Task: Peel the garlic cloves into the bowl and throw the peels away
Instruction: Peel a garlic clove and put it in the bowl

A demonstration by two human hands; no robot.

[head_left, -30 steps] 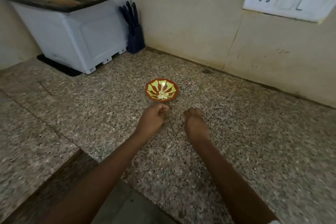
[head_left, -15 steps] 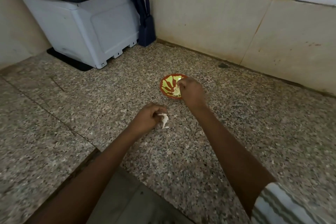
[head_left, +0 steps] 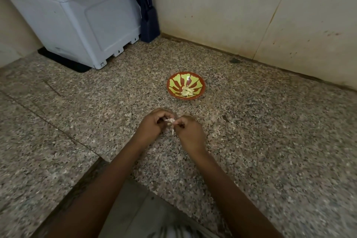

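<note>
A small red bowl [head_left: 201, 91] with a yellow-green sunburst pattern sits on the granite counter, holding a few peeled garlic cloves [head_left: 187, 91]. A little nearer to me, my left hand [head_left: 152, 125] and my right hand [head_left: 190, 131] meet fingertip to fingertip. Both pinch a pale garlic clove [head_left: 170, 121] between them, and a thin strip of peel [head_left: 172, 131] hangs down from it. Most of the clove is hidden by my fingers.
A white appliance [head_left: 77, 25] with a dark tray on top stands at the back left. Beside it in the corner is a dark blue knife block [head_left: 147, 13]. Tiled walls close the back and right. The counter's front edge [head_left: 92, 166] steps in near my left forearm.
My right hand has come back from the bowl and joined my left hand on the clove. The left hand has risen slightly.
</note>
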